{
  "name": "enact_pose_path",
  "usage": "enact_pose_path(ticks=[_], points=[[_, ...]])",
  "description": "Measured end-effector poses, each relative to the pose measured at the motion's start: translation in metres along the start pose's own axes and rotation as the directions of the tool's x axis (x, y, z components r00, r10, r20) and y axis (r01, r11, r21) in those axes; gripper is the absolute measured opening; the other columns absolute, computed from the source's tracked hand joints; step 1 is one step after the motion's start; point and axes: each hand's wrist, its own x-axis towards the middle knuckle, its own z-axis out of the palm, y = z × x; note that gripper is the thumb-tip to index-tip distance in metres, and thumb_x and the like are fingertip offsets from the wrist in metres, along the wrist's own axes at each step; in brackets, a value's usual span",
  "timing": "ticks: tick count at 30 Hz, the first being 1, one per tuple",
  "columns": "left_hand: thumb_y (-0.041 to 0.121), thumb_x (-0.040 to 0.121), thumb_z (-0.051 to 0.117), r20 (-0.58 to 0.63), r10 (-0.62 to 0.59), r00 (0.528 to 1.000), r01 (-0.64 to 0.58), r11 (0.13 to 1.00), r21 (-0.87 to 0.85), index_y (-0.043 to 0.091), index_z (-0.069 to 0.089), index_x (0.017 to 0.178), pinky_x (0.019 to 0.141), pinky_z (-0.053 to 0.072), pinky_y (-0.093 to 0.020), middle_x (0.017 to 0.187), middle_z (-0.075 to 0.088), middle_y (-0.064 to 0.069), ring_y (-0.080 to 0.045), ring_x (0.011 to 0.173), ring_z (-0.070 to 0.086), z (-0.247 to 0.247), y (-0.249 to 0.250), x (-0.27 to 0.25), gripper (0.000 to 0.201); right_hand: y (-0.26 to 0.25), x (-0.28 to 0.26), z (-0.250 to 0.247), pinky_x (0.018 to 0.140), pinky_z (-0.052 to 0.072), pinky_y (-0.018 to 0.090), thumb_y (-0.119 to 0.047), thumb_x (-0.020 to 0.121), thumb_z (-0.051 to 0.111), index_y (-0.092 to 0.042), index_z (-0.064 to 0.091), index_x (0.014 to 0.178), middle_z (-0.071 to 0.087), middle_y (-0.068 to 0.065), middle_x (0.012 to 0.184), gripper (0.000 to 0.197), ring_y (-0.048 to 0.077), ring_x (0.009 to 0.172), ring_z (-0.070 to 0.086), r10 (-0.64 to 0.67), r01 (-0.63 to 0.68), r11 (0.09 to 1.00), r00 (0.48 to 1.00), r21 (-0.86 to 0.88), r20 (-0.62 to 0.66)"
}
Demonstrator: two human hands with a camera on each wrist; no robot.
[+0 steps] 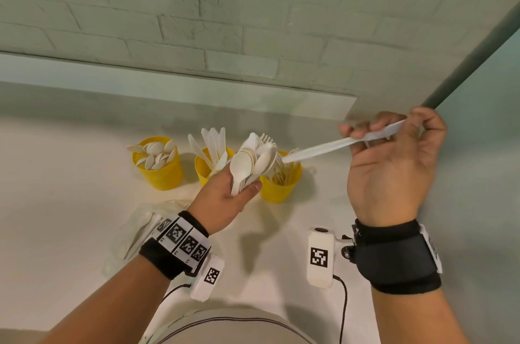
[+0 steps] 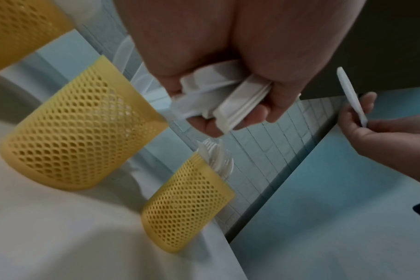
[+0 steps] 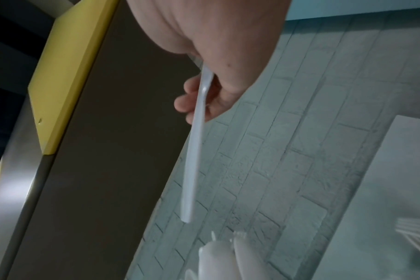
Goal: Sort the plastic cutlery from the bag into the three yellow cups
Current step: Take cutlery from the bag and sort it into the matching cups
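Head view, right hand point(image 1: 394, 163): fingertips pinch the handle end of one white plastic knife point(image 1: 337, 145), blade pointing frame-left toward the bundle.
Left hand point(image 1: 225, 197): fist wrapped round a bundle of spoons and forks point(image 1: 253, 163), centre frame.
Cups: three yellow mesh cups point(image 1: 159, 172) behind, mid-frame, on the white counter point(image 1: 70, 174).
Bag: clear crumpled bag point(image 1: 135, 231) lower left.
Left wrist only: handle ends point(image 2: 237, 106) protruding under the fist.
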Motion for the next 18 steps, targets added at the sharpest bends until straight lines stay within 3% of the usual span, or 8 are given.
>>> enact_pose_path(ticks=[2,4,6,9,12,14,18], points=[[0.02,0.096,0.066,-0.04,0.036,0.999,-0.035,0.999,0.032,0.032,0.052,0.121,0.073,0.044,-0.005,0.09,0.066,0.024,0.008,0.086,0.062,-0.001,-0.002,0.002,0.031,0.004,0.0,-0.001,0.055,0.045,0.03,-0.011,0.11,0.036,-0.02,0.045,0.111,0.046,0.006,0.069,0.013,0.02,0.052,0.042,0.022,-0.022,0.999,1.0,-0.045,-0.002],[0.022,0.096,0.066,-0.054,0.063,0.997,-0.059,0.996,0.071,0.036,0.049,0.125,0.079,0.044,-0.006,0.107,0.067,0.016,0.003,0.1,0.06,-0.002,-0.004,0.003,0.036,0.015,-0.003,-0.004,0.049,0.034,0.023,-0.01,0.106,0.042,-0.022,0.048,0.111,0.041,0.003,0.066,0.015,0.016,0.049,0.033,0.091,-0.079,0.978,0.995,-0.191,0.052],[0.024,0.095,0.067,-0.067,0.078,0.995,-0.071,0.992,0.108,0.032,0.051,0.125,0.077,0.048,-0.012,0.105,0.069,0.008,-0.004,0.097,0.062,-0.001,-0.004,0.003,0.036,0.029,-0.009,-0.006,0.05,0.035,0.024,-0.015,0.098,0.053,-0.022,0.055,0.11,0.044,-0.002,0.068,0.013,0.012,0.051,0.036,0.184,-0.102,0.895,0.971,-0.435,0.15],[0.021,0.093,0.069,-0.087,0.115,0.99,-0.102,0.984,0.145,0.024,0.054,0.126,0.074,0.051,-0.022,0.099,0.071,0.003,-0.01,0.088,0.064,0.001,-0.005,0.003,0.037,0.045,-0.02,-0.009,0.063,0.047,0.03,-0.019,0.097,0.064,-0.024,0.066,0.109,0.059,-0.016,0.079,0.013,0.01,0.067,0.054,0.275,-0.003,0.718,0.92,-0.696,0.279],[0.02,0.09,0.071,-0.099,0.148,0.984,-0.127,0.972,0.196,0.025,0.055,0.122,0.066,0.051,-0.027,0.088,0.069,0.005,-0.012,0.076,0.064,0.001,-0.008,0.001,0.036,0.05,-0.028,-0.007,0.072,0.058,0.04,-0.013,0.097,0.068,-0.02,0.07,0.104,0.07,-0.003,0.085,0.01,0.02,0.079,0.066,0.296,0.034,0.689,0.899,-0.724,0.323],[0.02,0.088,0.071,-0.103,0.169,0.98,-0.144,0.966,0.213,0.028,0.054,0.119,0.062,0.05,-0.026,0.083,0.067,0.009,-0.009,0.072,0.063,0.0,-0.012,0.001,0.035,0.051,-0.029,-0.006,0.076,0.058,0.046,-0.014,0.094,0.071,-0.02,0.072,0.098,0.071,0.004,0.082,0.006,0.024,0.079,0.067,0.295,0.047,0.682,0.896,-0.73,0.333],[0.025,0.088,0.07,-0.082,0.174,0.981,-0.15,0.959,0.24,0.032,0.052,0.115,0.063,0.05,-0.023,0.083,0.065,0.014,-0.007,0.073,0.063,0.0,-0.014,0.002,0.033,0.052,-0.026,-0.009,0.076,0.056,0.044,-0.014,0.093,0.072,-0.019,0.072,0.088,0.069,-0.001,0.085,0.007,0.02,0.08,0.066,0.288,0.124,0.639,0.877,-0.76,0.385]])
